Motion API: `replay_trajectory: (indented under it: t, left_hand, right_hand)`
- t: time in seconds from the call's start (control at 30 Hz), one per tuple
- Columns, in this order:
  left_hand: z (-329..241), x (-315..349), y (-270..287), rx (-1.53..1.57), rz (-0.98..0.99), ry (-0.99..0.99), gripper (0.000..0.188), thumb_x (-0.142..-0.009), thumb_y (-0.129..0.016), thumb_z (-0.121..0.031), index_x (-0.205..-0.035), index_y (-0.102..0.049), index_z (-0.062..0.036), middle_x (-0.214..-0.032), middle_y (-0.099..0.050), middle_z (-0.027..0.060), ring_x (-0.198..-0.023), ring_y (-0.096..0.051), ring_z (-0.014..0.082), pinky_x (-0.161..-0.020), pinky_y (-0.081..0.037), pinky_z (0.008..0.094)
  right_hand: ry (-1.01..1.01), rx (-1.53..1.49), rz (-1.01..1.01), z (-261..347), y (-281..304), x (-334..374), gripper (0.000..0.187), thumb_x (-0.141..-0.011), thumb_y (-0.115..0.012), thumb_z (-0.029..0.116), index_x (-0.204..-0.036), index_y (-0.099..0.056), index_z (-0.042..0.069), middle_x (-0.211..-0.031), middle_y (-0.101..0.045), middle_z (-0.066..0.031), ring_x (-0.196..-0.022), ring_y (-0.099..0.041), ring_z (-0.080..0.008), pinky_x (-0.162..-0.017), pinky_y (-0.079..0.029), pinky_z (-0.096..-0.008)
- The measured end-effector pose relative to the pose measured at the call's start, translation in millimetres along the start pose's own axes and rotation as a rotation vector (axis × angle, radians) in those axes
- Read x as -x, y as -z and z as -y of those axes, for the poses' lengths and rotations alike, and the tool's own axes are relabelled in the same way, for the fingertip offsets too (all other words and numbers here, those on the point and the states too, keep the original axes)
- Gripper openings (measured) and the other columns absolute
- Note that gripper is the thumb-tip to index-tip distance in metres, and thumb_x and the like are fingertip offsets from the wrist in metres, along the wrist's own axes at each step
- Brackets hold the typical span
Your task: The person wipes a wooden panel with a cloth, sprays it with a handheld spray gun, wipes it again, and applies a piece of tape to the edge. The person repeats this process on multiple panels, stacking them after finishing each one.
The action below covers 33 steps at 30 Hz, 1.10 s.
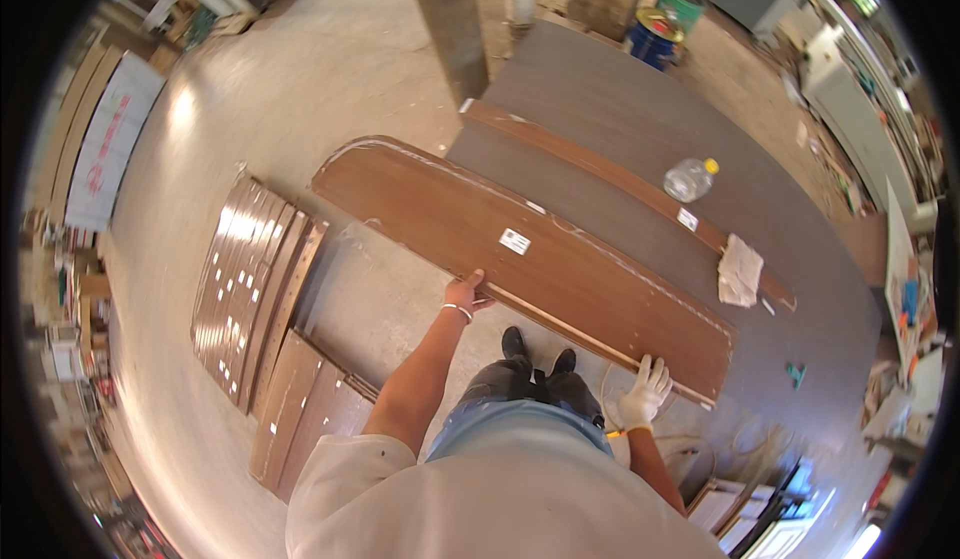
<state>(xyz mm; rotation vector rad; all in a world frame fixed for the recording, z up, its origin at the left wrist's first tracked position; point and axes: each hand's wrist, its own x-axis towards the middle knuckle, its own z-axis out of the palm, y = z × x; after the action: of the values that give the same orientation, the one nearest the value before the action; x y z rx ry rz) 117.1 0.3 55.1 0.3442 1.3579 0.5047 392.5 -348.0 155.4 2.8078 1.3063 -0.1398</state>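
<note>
brown wood-toned board is what is being handled: a long panel point(570, 279) with a rounded end, slanted across the middle of the frame from upper left to lower right. its near long edge is grasped by the bare left hand point(466, 296), at the centre of the frame, with the thumb laid on top and the fingers tucked below. the gloved right hand point(646, 393) is set on the same edge towards the lower right, fingers draped over it (whether the edge is clasped from beneath cannot be told). most of the panel is thus placed beyond both hands, and its rounded end is left well out to the left of them, past the desk point(810, 259).

for steady handling, the hands are best kept wide apart and level, so that the unsupported left end is not allowed to dip or twist. care should also be taken that the narrow brown strip point(592, 168), the clear bottle point(688, 181) and the pale cloth point(740, 274) at the upper right are not knocked.
</note>
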Motion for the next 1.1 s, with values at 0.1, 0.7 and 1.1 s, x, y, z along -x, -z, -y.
replay_trajectory:
  t: [0.1,0.7,1.1]
  left_hand:
    - [-15,36,-5,-0.050,-0.025,-0.096,0.034,-0.093,-0.075,-0.029,-0.106,-0.064,0.0012,-0.083,-0.072,0.0157,-0.065,-0.072,0.0279,-0.062,-0.064,0.0428]
    - [-29,56,-45,0.184,0.174,-0.255,0.043,-0.104,-0.053,-0.048,-0.099,-0.062,-0.0059,-0.095,-0.072,0.0114,-0.082,-0.071,0.0252,-0.073,-0.058,0.0446]
    - [102,2,-166,0.225,0.000,-0.074,0.047,-0.105,-0.047,-0.049,-0.118,-0.064,-0.0063,-0.119,-0.069,0.0163,-0.109,-0.065,0.0315,-0.094,-0.049,0.0501]
  right_hand:
    - [0.132,0.060,0.048,31,19,-9,0.084,-0.069,-0.080,0.026,-0.145,-0.047,0.009,-0.146,-0.047,-0.0199,-0.132,-0.044,-0.0406,-0.117,-0.028,-0.0575]
    - [0.617,0.138,0.304,67,139,-192,0.037,-0.083,-0.074,0.030,-0.107,-0.063,0.005,-0.091,-0.073,-0.0217,-0.089,-0.072,-0.0408,-0.081,-0.056,-0.0522]
    - [0.700,-0.057,0.420,101,212,-186,0.039,-0.080,-0.074,0.031,-0.105,-0.068,0.002,-0.095,-0.072,-0.0250,-0.097,-0.068,-0.0441,-0.087,-0.053,-0.0515]
